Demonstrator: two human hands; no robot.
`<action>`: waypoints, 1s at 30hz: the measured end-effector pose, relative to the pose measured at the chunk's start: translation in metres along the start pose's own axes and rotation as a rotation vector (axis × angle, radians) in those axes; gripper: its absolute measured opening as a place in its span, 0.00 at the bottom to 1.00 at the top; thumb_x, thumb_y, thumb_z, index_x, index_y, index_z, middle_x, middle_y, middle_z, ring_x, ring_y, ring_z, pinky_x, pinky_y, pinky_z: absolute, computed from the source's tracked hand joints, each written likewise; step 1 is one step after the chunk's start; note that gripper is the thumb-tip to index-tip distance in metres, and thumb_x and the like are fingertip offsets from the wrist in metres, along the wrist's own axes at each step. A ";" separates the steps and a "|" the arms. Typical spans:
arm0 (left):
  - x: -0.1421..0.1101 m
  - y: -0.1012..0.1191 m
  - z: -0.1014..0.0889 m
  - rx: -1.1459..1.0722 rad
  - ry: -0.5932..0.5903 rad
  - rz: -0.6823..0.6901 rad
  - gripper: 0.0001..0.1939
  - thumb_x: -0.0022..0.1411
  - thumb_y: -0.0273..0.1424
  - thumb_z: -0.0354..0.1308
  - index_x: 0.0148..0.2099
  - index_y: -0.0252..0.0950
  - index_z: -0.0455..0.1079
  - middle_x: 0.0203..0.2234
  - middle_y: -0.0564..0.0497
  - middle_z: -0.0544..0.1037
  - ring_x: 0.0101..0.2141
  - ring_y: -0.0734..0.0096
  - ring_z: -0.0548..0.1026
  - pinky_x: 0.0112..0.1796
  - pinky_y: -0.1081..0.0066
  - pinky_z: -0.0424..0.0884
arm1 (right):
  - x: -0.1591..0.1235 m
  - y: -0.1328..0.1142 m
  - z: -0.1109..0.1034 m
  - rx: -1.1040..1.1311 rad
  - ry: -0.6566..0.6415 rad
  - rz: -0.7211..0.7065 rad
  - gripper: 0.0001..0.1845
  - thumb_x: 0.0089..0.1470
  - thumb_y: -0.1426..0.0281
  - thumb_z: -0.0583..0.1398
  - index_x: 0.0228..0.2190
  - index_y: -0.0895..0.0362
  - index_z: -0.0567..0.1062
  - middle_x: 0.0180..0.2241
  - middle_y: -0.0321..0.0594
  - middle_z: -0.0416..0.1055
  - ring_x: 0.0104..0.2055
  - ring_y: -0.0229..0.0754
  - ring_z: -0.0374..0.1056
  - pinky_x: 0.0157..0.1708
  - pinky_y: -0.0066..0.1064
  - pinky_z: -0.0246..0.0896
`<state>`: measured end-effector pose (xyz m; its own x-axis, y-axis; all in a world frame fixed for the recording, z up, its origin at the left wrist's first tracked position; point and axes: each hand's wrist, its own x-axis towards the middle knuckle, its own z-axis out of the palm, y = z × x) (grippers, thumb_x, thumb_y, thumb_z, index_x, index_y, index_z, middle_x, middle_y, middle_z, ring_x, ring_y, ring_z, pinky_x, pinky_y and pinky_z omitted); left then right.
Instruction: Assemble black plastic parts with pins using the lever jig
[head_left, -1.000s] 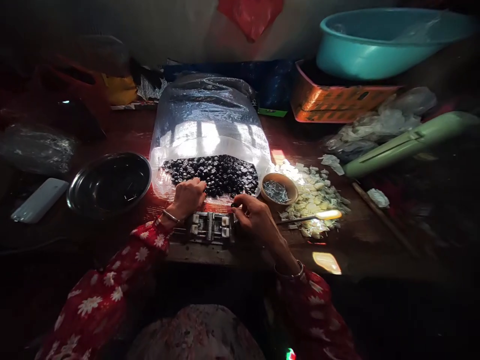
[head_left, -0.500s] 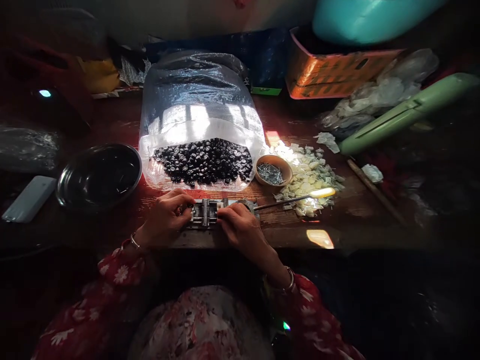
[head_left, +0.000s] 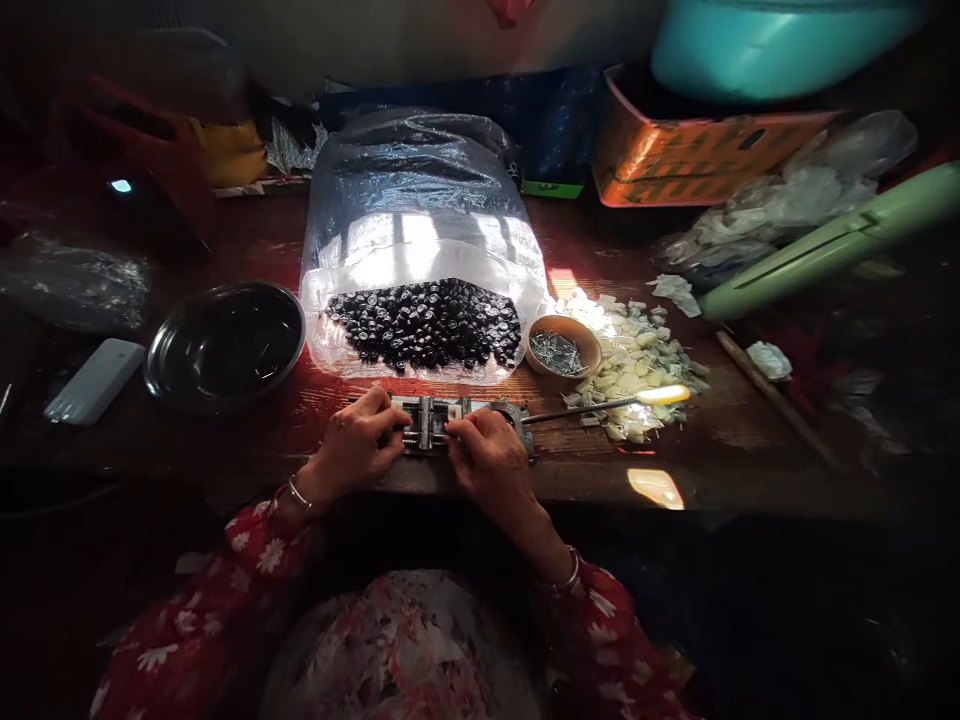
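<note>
Head view: metal jig on wooden table, teal basin beyond.

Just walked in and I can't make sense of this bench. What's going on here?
A person in red floral sleeves is seated at a wooden table, with the left hand and right hand both on a small metal jig. Just beyond it, a clear plastic bag holds many small dark round pieces. To the right are a wooden bowl of metal pins, a heap of pale chips, and a slim tool with a pale handle.
</note>
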<state>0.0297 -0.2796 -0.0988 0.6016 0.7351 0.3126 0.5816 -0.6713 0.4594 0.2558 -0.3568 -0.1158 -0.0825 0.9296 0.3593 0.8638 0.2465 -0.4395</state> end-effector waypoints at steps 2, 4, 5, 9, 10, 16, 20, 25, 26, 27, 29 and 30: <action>-0.001 0.000 0.000 0.002 0.019 0.008 0.11 0.64 0.26 0.58 0.46 0.40 0.79 0.40 0.49 0.74 0.37 0.67 0.76 0.39 0.67 0.74 | -0.001 0.000 0.000 0.006 -0.001 0.006 0.06 0.69 0.70 0.58 0.39 0.53 0.75 0.36 0.42 0.71 0.41 0.48 0.65 0.41 0.37 0.58; -0.001 0.001 0.001 0.006 0.010 0.019 0.11 0.64 0.26 0.58 0.46 0.40 0.79 0.40 0.49 0.74 0.37 0.67 0.76 0.39 0.67 0.74 | -0.001 0.000 0.001 0.028 0.008 0.011 0.06 0.69 0.71 0.58 0.39 0.53 0.75 0.37 0.42 0.71 0.41 0.48 0.65 0.41 0.38 0.58; 0.000 0.002 0.000 0.014 -0.007 0.025 0.11 0.64 0.26 0.58 0.45 0.39 0.79 0.39 0.49 0.74 0.37 0.67 0.75 0.39 0.67 0.74 | -0.001 0.000 0.001 0.035 0.018 0.013 0.06 0.69 0.71 0.58 0.39 0.53 0.75 0.37 0.42 0.71 0.41 0.48 0.65 0.41 0.38 0.58; 0.003 0.004 -0.002 0.076 -0.076 0.032 0.09 0.64 0.27 0.58 0.43 0.38 0.79 0.38 0.48 0.74 0.35 0.66 0.74 0.38 0.66 0.73 | -0.002 0.000 0.003 0.038 0.068 0.007 0.06 0.70 0.71 0.58 0.38 0.54 0.75 0.36 0.42 0.71 0.40 0.47 0.64 0.40 0.38 0.58; 0.003 0.004 -0.002 0.086 -0.077 0.031 0.08 0.65 0.28 0.59 0.43 0.38 0.79 0.38 0.48 0.74 0.35 0.66 0.74 0.38 0.65 0.73 | -0.002 0.000 0.004 0.037 0.081 0.003 0.05 0.70 0.71 0.58 0.38 0.53 0.74 0.36 0.41 0.71 0.40 0.47 0.64 0.40 0.37 0.58; 0.000 0.002 0.003 0.093 -0.027 0.014 0.10 0.68 0.30 0.58 0.45 0.40 0.81 0.38 0.49 0.72 0.35 0.68 0.73 0.38 0.67 0.72 | -0.001 -0.004 0.011 -0.048 0.143 0.000 0.06 0.66 0.72 0.60 0.34 0.53 0.73 0.33 0.39 0.69 0.38 0.46 0.63 0.39 0.37 0.56; 0.001 0.003 0.003 0.068 -0.051 -0.029 0.10 0.67 0.29 0.59 0.43 0.41 0.82 0.39 0.49 0.72 0.36 0.67 0.74 0.39 0.68 0.72 | 0.001 -0.004 0.011 -0.110 0.107 -0.014 0.08 0.66 0.73 0.60 0.33 0.53 0.72 0.33 0.39 0.70 0.38 0.47 0.63 0.38 0.38 0.54; 0.000 -0.001 -0.007 -0.119 -0.070 -0.045 0.11 0.70 0.32 0.60 0.50 0.43 0.81 0.40 0.50 0.74 0.38 0.69 0.76 0.41 0.69 0.73 | 0.002 0.008 -0.005 0.162 -0.029 -0.025 0.03 0.67 0.72 0.61 0.42 0.53 0.76 0.38 0.41 0.74 0.42 0.48 0.69 0.41 0.36 0.61; 0.000 -0.003 -0.008 -0.156 -0.052 -0.055 0.11 0.70 0.33 0.60 0.51 0.43 0.80 0.40 0.50 0.75 0.38 0.69 0.76 0.41 0.69 0.73 | 0.004 0.012 -0.009 0.241 -0.037 -0.016 0.04 0.67 0.71 0.61 0.43 0.53 0.76 0.39 0.41 0.75 0.42 0.47 0.70 0.42 0.36 0.63; 0.002 -0.006 -0.010 -0.189 -0.021 -0.073 0.11 0.70 0.34 0.61 0.52 0.42 0.80 0.40 0.50 0.76 0.38 0.69 0.76 0.41 0.69 0.73 | 0.007 0.017 -0.013 0.310 -0.031 0.000 0.05 0.68 0.71 0.60 0.43 0.53 0.77 0.39 0.41 0.76 0.43 0.47 0.71 0.43 0.36 0.64; 0.008 -0.013 -0.011 -0.226 0.075 -0.119 0.09 0.70 0.36 0.61 0.49 0.41 0.79 0.39 0.50 0.78 0.37 0.69 0.76 0.40 0.70 0.72 | 0.018 0.027 -0.019 0.382 0.010 0.044 0.06 0.69 0.70 0.59 0.42 0.53 0.77 0.41 0.41 0.78 0.43 0.46 0.73 0.44 0.35 0.66; 0.013 -0.017 -0.010 -0.220 0.123 -0.146 0.09 0.71 0.36 0.61 0.48 0.40 0.79 0.38 0.51 0.78 0.36 0.69 0.77 0.39 0.70 0.71 | 0.026 0.033 -0.021 0.364 0.036 0.071 0.06 0.69 0.70 0.59 0.41 0.53 0.78 0.41 0.41 0.79 0.43 0.46 0.74 0.45 0.35 0.66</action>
<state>0.0218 -0.2577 -0.0944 0.4413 0.8375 0.3223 0.5166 -0.5308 0.6718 0.2926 -0.3302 -0.1032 -0.0054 0.9392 0.3433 0.6325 0.2691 -0.7263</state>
